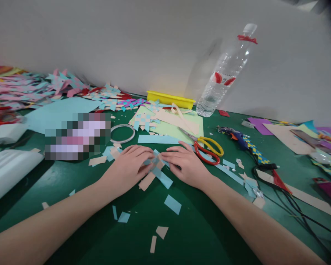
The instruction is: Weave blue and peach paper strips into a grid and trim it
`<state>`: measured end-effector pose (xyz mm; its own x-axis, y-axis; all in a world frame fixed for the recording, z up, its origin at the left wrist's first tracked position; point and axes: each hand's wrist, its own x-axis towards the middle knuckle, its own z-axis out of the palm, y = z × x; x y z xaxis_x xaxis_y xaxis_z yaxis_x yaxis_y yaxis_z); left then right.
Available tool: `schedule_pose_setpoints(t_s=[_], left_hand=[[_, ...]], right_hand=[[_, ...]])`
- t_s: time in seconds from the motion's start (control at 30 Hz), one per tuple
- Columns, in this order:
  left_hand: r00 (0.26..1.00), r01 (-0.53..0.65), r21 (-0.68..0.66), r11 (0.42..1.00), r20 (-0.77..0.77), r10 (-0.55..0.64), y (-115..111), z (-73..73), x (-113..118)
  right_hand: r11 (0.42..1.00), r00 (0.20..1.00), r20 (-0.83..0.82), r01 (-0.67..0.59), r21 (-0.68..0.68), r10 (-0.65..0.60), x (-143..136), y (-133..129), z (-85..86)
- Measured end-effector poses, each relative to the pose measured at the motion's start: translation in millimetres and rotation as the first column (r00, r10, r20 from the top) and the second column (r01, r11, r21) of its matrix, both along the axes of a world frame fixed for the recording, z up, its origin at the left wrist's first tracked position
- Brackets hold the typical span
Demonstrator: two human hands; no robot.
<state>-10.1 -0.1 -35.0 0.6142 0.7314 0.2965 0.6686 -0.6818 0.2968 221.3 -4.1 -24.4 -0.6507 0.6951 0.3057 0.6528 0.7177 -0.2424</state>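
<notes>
Both my hands meet over a small woven piece of blue and peach paper strips (157, 162) on the green table. My left hand (131, 163) has its fingers closed on the piece's left side. From the right, my right hand (186, 163) presses its fingers together on the other edge. Loose strip ends stick out below, toward me. Just beyond the hands lies a flat blue strip (157, 139). Scissors with red and yellow handles (206, 147) rest beside my right hand. A round white tape roll (123, 133) sits beyond my left hand.
A clear bottle (223, 73) leans against the wall behind a yellow tray (171, 99). Paper scraps (173, 204) lie near me. Cables (289, 202) and a glue gun (234, 138) are at right. A white charger (7, 133) and pixelated object (79, 138) are at left.
</notes>
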Motion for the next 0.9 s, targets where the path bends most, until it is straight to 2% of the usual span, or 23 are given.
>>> schedule_pose_setpoints(t_s=[0.27, 0.67, 0.9], left_hand=[[1.000, -0.008, -0.010, 1.000, -0.014, 0.008, -1.3, 3.4, 1.7], [0.999, -0.032, 0.048, 0.998, -0.002, 0.032, -1.7, -0.2, 0.0], [0.992, -0.126, 0.181, 0.975, 0.012, 0.126, -6.1, 4.5, 2.1]], right_hand=[[0.996, 0.998, 0.048, -0.036, 0.076, 0.032, -2.5, -1.8, -0.5], [0.997, 1.000, 0.015, -0.019, -0.069, 0.020, -2.5, -0.2, 2.6], [0.999, 0.999, 0.043, -0.009, 0.042, 0.007, -2.8, -1.4, 0.3]])
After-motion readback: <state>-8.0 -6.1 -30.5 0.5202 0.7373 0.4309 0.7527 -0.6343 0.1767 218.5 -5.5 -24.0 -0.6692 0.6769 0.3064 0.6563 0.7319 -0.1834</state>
